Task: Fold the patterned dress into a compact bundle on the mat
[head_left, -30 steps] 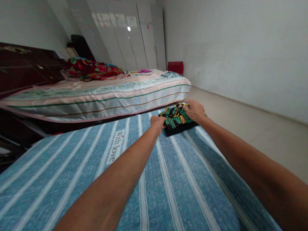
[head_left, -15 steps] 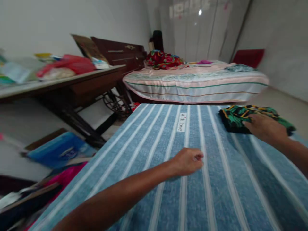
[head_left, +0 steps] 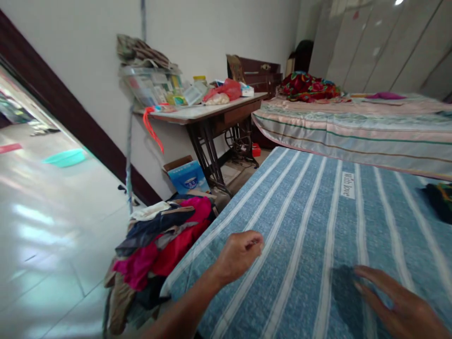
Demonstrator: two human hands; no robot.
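Observation:
My left hand [head_left: 240, 254] hovers over the left part of a blue cloth with white stripes [head_left: 314, 221], its fingers curled into a loose fist with nothing visible in it. Low on the right, my right hand [head_left: 406, 306] is above the same striped cloth, casting a shadow there. Its thumb and fingers are apart and hold nothing. A folded black, green and yellow cloth [head_left: 439, 202] lies on the striped surface, partly cut off by the right edge of the view. A white label [head_left: 347, 184] reading "With love" is on the striped cloth.
A heap of clothes [head_left: 165, 240] stands left of the striped surface. Behind it are a blue box [head_left: 190, 178] and a sewing-machine table [head_left: 197, 112] loaded with bags and a clear bin. A bed [head_left: 353, 125] lies beyond. A turquoise basin [head_left: 65, 157] sits past the doorway.
The view has swung left, showing the clothes heap and doorway. My right hand has left the folded black-and-green cloth and come nearer, its fingers now apart. My left hand stays curled.

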